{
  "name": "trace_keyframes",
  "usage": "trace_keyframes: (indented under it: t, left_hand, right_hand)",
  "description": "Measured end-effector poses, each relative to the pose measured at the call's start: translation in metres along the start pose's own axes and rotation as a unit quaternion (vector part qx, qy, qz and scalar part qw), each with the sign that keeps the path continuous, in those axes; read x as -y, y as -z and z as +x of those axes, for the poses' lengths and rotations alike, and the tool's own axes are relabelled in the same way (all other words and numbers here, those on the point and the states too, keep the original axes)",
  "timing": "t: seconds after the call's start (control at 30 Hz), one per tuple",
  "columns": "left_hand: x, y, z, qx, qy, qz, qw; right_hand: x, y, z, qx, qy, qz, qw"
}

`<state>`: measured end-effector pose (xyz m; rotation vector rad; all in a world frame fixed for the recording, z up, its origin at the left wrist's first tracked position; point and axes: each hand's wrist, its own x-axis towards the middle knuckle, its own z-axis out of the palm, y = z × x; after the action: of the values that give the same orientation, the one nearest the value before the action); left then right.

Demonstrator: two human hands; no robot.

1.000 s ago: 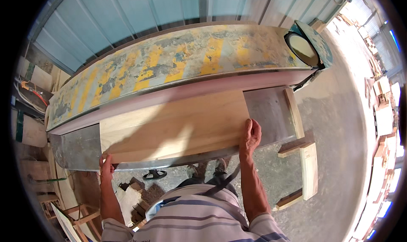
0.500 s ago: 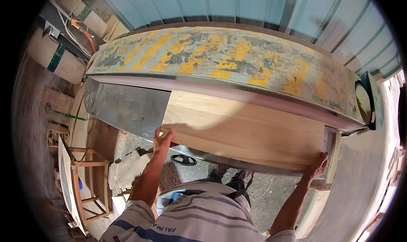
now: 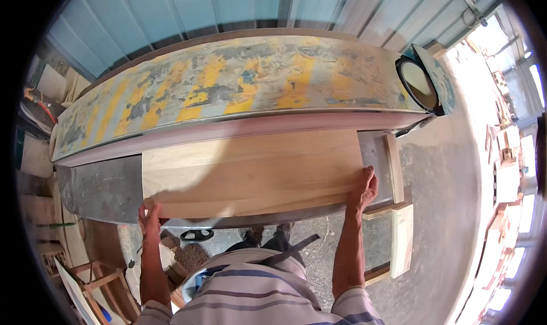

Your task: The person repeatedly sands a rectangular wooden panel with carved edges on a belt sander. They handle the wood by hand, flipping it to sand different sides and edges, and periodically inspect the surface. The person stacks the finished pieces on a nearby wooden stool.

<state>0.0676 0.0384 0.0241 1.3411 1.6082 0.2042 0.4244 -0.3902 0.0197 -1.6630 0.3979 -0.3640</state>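
A wide, pale wooden board (image 3: 256, 171) lies flat on a grey metal work table (image 3: 105, 182). Its far edge runs along a pink upright belt-like strip (image 3: 245, 130) and looks to be against it. My left hand (image 3: 150, 217) grips the board's near left corner, thumb on top and some fingers out of sight beneath. At the other end, my right hand (image 3: 363, 189) is closed on the right edge by the near corner. A shadow covers the middle of the board's top.
Behind the strip stands a long machine cover (image 3: 188, 86) with worn yellow stripes, ending in a round roller (image 3: 417, 78). A black handwheel (image 3: 196, 235) sits below the near edge. Wooden frame pieces (image 3: 401, 239) stand at right, a wooden stand (image 3: 99, 285) at lower left.
The head view has turned to the right. Against the machine, the board has slid somewhat left along the strip, with both hands still holding it.
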Motion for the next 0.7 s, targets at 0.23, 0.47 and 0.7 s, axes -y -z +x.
trace_keyframes:
  t: [0.23,0.47,0.7]
  left_hand:
    - [-0.003,-0.021,-0.009,-0.008,-0.005,-0.005,1.0]
    - [0.026,-0.004,0.016,0.031,-0.072,-0.2,0.977]
    - [0.021,-0.03,0.001,-0.014,-0.099,-0.156,0.983]
  right_hand:
    - [0.001,0.013,0.014,-0.012,-0.018,0.007,1.0]
    - [-0.026,0.014,0.01,0.146,-0.018,0.261,0.954]
    - [0.006,0.013,0.019,0.007,-0.027,-0.016,0.999]
